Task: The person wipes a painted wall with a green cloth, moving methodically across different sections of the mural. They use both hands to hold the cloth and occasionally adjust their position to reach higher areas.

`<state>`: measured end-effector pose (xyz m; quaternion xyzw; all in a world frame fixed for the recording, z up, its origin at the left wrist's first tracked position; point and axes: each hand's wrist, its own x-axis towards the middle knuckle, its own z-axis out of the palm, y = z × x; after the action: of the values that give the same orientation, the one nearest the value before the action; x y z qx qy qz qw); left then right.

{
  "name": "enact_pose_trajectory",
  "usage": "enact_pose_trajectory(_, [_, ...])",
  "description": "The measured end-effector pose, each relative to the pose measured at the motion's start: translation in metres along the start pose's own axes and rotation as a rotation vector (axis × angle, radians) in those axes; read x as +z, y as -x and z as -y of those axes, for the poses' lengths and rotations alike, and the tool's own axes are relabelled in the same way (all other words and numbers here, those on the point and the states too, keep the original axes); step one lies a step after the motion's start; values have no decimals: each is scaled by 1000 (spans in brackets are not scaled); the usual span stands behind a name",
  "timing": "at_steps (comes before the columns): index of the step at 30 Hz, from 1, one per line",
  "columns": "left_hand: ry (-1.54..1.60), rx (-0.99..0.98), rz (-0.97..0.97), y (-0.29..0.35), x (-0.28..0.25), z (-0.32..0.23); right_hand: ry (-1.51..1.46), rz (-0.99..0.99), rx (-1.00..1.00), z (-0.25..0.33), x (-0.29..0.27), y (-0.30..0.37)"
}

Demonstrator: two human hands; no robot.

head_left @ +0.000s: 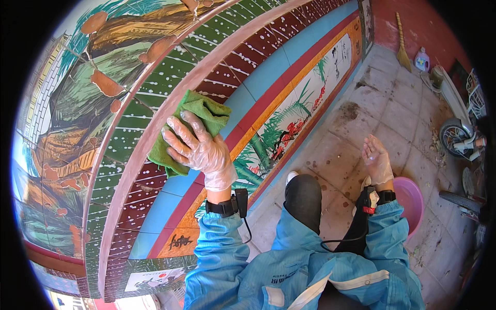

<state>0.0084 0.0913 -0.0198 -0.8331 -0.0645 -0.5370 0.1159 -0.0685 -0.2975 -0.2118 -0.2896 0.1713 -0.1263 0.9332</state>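
My left hand (199,150), in a clear plastic glove, presses a folded green cloth (209,111) against the painted tile wall (243,98). Its fingers lie over the cloth, which covers part of a pinkish raised ledge and the dark red tiles beside it. My right hand (377,160), gloved the same way, is held above the paved floor with nothing in it and its fingers stretched out. Just beside the right wrist, a pink plastic basin (416,204) stands on the floor, partly hidden by my sleeve.
A straw broom (402,44) leans at the far red wall (418,20), next to a detergent bottle (422,60). Along the right side are a wheel (454,137), a white wire basket (476,95) and other clutter. Grey paving tiles (398,103) with dark stains run alongside the wall.
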Motion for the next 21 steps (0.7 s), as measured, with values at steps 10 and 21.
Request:
enact_pose_trajectory(10, [-25, 92, -5, 4, 2, 8, 101, -3, -29, -3, 6, 4])
enact_pose_trajectory(21, [-51, 359, -60, 6, -10, 53, 120, 23, 37, -17, -29, -29])
